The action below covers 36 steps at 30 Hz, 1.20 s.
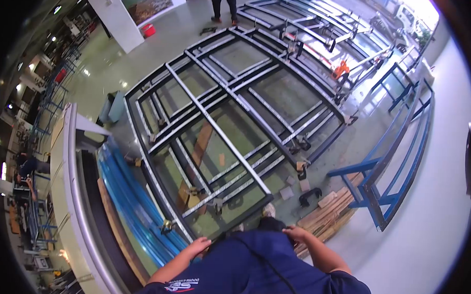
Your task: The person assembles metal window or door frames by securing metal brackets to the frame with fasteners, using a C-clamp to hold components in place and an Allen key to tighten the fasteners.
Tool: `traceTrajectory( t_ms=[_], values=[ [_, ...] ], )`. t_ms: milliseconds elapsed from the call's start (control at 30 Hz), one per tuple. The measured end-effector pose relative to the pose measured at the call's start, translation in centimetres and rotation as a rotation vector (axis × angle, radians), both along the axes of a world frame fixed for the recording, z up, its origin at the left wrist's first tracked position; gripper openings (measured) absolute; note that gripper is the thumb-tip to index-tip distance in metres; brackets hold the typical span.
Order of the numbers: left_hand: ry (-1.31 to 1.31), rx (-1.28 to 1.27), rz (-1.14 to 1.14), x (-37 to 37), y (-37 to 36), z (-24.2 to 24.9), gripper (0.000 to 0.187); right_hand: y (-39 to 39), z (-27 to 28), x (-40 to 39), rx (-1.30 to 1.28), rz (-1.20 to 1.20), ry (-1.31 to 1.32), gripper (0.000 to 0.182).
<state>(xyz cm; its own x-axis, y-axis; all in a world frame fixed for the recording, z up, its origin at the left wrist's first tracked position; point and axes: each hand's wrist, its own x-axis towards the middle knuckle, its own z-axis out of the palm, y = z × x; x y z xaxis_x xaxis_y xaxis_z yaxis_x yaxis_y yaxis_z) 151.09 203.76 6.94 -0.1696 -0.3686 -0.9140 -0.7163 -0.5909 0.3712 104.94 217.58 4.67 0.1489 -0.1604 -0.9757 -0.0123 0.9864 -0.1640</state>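
My left hand is low in the view beside my navy shirt, close to the near corner of a large welded metal frame. Its fingers look pressed together, and what they hold, if anything, is hidden. My right hand rests against my dark trousers, with fingers curled; I cannot make out anything in it. The frame has black outer bars and silver crossbars, and lies in front of my feet. Clamps grip its edges, one on the right and another near my left hand.
Blue-wrapped lengths lie at left. Wooden strips and a black C-clamp are on the floor at right, near a blue metal stand. Further frames lie beyond, where another person stands. A red bucket is by a pillar.
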Motion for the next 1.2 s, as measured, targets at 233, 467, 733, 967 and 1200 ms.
traceTrajectory(
  t_ms=[233, 467, 733, 967, 1200],
  values=[
    [0.187, 0.109, 0.374, 1.1, 9.4, 4.4, 0.043, 3.7, 5.0, -5.8, -0.107, -0.247, -0.232, 0.071],
    [0.111, 0.137, 0.554, -2.4, 15.8, 11.7, 0.031, 1.4, 10.0, -9.5, 0.059, -0.178, -0.199, 0.043],
    [-0.010, 0.158, 0.730, -6.7, 17.8, 15.9, 0.018, 5.0, 11.5, -9.5, -0.227, 0.165, -0.169, 0.023],
    [0.893, -0.013, 0.851, -2.4, 17.5, 17.8, 0.043, 3.7, 10.8, -6.6, -0.088, 0.287, -0.203, 0.039],
    [0.844, 0.244, 0.657, 13.4, 25.0, 5.4, 0.049, -3.5, 14.5, 6.7, -0.377, 1.087, 0.097, 0.034]
  ],
)
